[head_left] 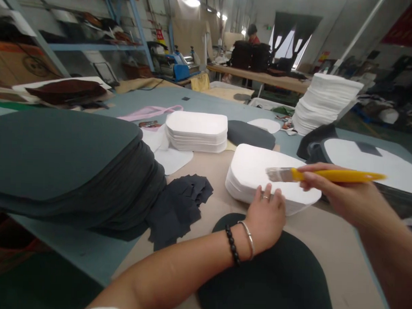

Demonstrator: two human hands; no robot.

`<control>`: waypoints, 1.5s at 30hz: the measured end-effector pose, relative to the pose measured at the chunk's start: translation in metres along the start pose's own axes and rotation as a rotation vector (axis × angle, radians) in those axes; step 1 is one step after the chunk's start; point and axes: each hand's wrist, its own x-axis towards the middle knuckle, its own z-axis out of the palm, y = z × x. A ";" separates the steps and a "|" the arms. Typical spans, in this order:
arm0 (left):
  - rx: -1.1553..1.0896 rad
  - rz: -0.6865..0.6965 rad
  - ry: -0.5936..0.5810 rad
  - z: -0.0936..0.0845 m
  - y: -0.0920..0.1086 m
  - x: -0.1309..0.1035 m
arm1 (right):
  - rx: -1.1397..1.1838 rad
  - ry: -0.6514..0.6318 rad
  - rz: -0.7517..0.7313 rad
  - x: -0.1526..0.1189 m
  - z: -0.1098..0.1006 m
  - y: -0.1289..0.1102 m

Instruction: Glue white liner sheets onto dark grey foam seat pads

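Note:
My right hand grips a yellow-handled paintbrush, its pale bristles pointing left over a stack of white rounded pads. Whether the bristles touch the top pad I cannot tell. Fingers apart, my left hand rests its fingertips against the near side of that stack. Under my left wrist a single dark rounded panel lies on brown paper. Small dark fabric squares are heaped left of my hands, beside a tall pile of dark panels.
A second white stack stands farther back. At the right are a tall leaning white pile and a white piece bearing a dark square. A pink strap lies on the blue-green table. Another person is in the background.

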 end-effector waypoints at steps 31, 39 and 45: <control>0.160 -0.014 0.177 0.010 0.004 0.001 | 0.312 -0.353 0.108 0.222 0.068 0.018; 0.154 -0.019 0.094 0.005 0.003 0.003 | 0.171 -0.321 0.257 0.200 -0.001 0.064; 0.132 -0.036 -0.009 0.003 0.001 0.007 | 0.074 -0.200 0.372 0.168 -0.047 0.083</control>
